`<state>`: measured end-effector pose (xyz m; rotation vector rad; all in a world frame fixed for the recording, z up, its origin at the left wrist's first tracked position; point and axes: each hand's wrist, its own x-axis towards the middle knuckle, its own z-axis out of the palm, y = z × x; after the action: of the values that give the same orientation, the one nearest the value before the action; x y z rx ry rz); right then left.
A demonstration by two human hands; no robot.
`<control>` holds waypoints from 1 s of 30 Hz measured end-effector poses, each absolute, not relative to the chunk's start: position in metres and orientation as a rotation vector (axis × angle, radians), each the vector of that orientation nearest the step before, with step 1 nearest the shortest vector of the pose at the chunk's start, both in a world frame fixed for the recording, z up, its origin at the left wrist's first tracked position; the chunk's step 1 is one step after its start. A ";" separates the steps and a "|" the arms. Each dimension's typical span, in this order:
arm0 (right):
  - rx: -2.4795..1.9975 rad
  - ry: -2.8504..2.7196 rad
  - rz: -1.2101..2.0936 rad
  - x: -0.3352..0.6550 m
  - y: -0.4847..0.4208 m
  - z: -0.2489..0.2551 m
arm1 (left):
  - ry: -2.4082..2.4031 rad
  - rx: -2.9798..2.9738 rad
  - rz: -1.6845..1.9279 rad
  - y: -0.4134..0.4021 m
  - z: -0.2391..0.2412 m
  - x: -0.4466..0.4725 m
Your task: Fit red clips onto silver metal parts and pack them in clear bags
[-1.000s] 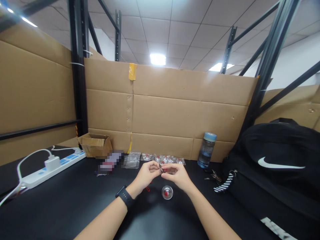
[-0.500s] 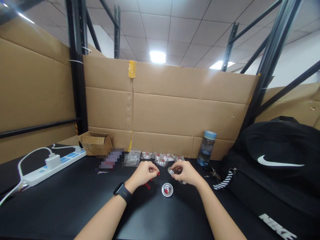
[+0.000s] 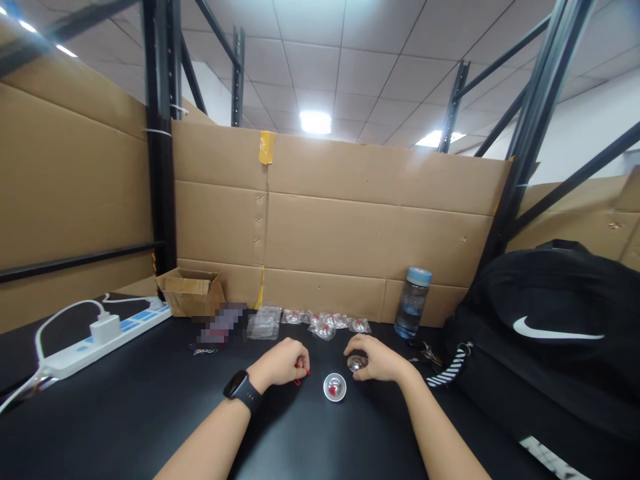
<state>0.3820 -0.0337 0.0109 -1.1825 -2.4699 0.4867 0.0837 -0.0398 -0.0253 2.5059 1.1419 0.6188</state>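
In my left hand (image 3: pixel 286 360), the fingers are closed on a thin red cord (image 3: pixel 299 382), a bit of which shows below them. My right hand (image 3: pixel 377 358) curves over a shiny metal dome-shaped piece (image 3: pixel 357 363) low over the table, with thumb and fingers apart around it. Whether the fingertips touch it is hard to see. Between and slightly nearer than both hands, a small metal cup-shaped piece (image 3: pixel 335 387) with a red bit in its middle rests on the black table.
Small clear packets (image 3: pixel 324 328) with metal and red pieces lie behind the hands, beside flat clear bags (image 3: pixel 264 323). A water bottle (image 3: pixel 413 303), keys (image 3: pixel 430 355) and black backpack (image 3: pixel 555 333) are right. A power strip (image 3: pixel 107 339) and cardboard box (image 3: pixel 193 293) are left.
My right hand has lowered its metal piece toward the table and its fingers have spread. My left hand has moved slightly down and left, drawing the red cord in with it.
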 end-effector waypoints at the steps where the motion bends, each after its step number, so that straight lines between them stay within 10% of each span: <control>1: -1.092 -2.513 0.562 0.378 -0.036 0.013 | 1.152 2.508 0.610 -0.040 -0.026 0.085; 30: -0.732 -1.740 1.149 0.319 -0.036 -0.010 | 0.952 2.175 1.115 -0.048 -0.017 0.109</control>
<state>0.3192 -0.0361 -0.0101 -0.7322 -1.7396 1.1491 0.1090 -0.0483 -0.0170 2.1748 0.9519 1.1146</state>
